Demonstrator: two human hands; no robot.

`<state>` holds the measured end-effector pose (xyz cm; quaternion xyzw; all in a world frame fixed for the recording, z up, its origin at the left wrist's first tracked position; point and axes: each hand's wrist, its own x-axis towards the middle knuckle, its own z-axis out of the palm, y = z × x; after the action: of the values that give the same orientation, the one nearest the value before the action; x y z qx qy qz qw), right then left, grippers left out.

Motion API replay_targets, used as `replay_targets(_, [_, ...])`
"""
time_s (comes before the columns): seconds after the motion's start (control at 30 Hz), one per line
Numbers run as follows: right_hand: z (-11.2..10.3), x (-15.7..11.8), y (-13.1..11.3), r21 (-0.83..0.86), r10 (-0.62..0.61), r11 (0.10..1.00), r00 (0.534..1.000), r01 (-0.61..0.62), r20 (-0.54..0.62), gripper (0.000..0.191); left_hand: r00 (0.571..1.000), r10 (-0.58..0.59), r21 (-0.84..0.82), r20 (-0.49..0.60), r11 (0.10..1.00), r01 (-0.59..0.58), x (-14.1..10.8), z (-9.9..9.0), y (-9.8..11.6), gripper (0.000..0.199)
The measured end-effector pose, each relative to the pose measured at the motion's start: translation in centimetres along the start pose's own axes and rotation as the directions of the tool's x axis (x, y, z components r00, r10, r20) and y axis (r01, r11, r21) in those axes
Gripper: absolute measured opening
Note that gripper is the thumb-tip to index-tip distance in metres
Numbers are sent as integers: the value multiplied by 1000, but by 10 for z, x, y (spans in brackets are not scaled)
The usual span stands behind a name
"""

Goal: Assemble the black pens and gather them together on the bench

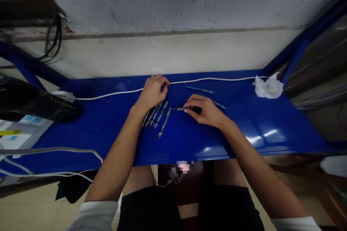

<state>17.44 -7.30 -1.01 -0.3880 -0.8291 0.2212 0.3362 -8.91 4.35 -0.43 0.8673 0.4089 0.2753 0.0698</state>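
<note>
White cuffs (94, 213) over glossy blue tabletop (257, 144).
Right grip (204, 111) pinching slim black pen (180, 108), left grip (152, 92) unclear; a nudge could roll clear pens (164, 122).

Readable text: none | black device (35, 101): lettering too blurred | yellow label (9, 132): too small to read

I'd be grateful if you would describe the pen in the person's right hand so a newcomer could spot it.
Start at the blue bench under the white wall, then find the person's right hand near its middle. The pen pinched there points left toward a row of slim pens; unlike those and the blue pens beyond, it alone is held.
</note>
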Motion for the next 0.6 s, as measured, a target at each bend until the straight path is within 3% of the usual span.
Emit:
replay_targets(0.37, [1, -2, -2, -11, -27, 1000, 994, 29, 103, 11, 999, 30, 14, 24, 999, -30, -1, 6, 9, 20])
replay_targets(0.6, [4, -1, 0, -16, -25, 1000, 994, 27, 110, 15, 998, 42, -8, 37, 999, -42, -1, 6, 9, 21])
